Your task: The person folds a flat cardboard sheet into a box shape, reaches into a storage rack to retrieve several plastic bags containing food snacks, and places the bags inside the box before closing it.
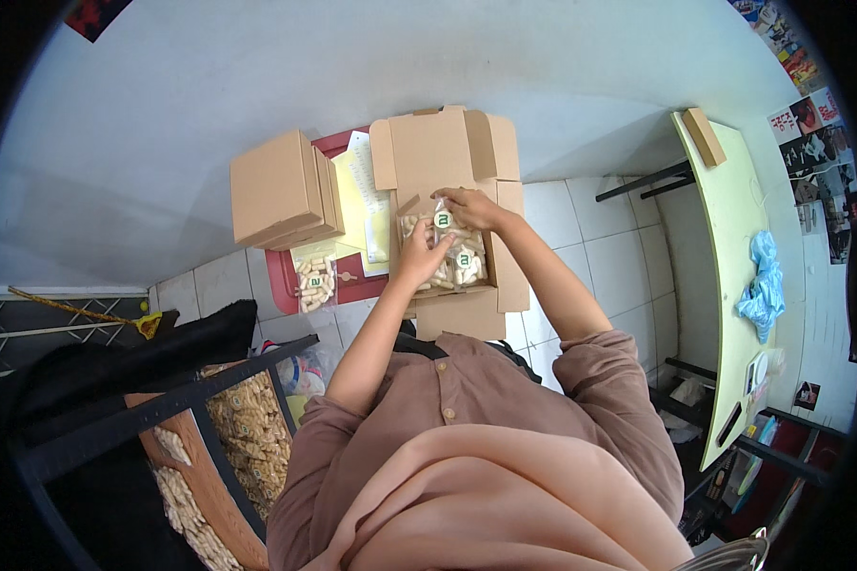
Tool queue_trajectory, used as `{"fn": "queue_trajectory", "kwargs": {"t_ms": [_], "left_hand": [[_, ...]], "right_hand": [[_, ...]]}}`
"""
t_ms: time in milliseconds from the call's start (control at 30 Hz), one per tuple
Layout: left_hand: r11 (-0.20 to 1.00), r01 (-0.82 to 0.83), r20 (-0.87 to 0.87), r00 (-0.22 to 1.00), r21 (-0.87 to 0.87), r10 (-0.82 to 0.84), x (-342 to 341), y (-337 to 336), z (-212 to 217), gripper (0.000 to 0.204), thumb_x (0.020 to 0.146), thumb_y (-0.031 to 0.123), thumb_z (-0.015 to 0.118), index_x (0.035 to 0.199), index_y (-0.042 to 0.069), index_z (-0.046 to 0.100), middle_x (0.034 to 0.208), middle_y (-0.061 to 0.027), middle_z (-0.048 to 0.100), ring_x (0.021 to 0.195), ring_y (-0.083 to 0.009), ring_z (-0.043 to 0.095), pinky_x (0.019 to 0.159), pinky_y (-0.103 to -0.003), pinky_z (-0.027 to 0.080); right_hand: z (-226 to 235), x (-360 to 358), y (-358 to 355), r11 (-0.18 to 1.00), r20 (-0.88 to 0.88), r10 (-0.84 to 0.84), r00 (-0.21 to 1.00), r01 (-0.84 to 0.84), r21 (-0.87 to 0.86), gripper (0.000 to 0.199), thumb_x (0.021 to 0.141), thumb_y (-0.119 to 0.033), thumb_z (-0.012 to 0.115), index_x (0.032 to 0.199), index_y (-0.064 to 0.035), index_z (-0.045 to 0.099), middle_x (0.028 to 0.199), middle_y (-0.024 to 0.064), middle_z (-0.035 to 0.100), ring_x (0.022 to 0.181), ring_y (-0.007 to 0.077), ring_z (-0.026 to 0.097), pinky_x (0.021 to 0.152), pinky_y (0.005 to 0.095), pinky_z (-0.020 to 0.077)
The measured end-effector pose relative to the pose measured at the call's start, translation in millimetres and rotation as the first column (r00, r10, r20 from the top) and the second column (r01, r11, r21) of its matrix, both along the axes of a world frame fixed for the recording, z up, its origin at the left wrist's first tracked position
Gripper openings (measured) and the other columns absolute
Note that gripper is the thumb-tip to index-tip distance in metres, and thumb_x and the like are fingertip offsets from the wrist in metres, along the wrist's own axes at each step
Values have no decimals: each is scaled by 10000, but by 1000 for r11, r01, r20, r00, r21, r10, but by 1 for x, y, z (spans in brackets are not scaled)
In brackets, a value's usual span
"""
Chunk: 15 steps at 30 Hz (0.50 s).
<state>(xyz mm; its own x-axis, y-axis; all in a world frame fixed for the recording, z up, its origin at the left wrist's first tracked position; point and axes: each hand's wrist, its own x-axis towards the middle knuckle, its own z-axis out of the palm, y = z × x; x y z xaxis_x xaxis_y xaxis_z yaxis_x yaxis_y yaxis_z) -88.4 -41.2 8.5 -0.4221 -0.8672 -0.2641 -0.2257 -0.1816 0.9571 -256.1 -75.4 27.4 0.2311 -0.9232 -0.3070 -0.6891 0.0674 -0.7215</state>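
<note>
An open brown cardboard box [430, 152] stands before me with its lid folded back. Inside lie clear packets [468, 270] of pale, finger-shaped pieces, each bearing a round white-and-green label. Over the box's far left part, my left hand [423, 255] grips the side of one such packet [442, 220]. My right hand [476, 209] reaches in from the right, its fingers closed at the packet's top edge. The packet's lower part is partly covered by my left hand. A similar loose packet [315, 283] lies left of the box.
Under the box is a red table [282, 282] with papers [362, 181] on it. Stacked closed cardboard boxes [278, 190] stand on the left. At lower left, a dark-framed rack holds many packets [248, 428]. A pale green table [724, 285] with a blue plastic bag [761, 285] stands right.
</note>
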Motion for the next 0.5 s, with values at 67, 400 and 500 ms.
{"fn": "queue_trajectory", "kwargs": {"t_ms": [67,400,500], "left_hand": [[987,32,196,981,-160,0,-7,0,-4,491,792,269,637,1116,-21,409,1019,-210,577,882,-263,594,779,-342,456],[884,298,664,748,-359,18,-19,3,-7,614,772,366,609,1238,25,399,1171,-218,379,1100,-376,364,920,-473,302],[889,299,656,755,-347,2,-20,3,-16,611,769,388,600,1242,50,411,1174,-198,334,1113,-371,301,937,-487,251]], "right_hand": [[-19,-2,-5,990,-108,62,992,-74,-116,329,864,-216,410,1161,-141,531,978,158,597,995,316,537,855,415,411],[-43,7,19,898,-296,-140,945,-5,-441,84,753,-66,499,802,-16,547,881,135,585,854,294,590,694,385,507],[-40,8,26,879,-243,-205,948,69,-472,108,745,-52,511,841,-26,554,884,119,582,849,284,586,697,381,503]]}}
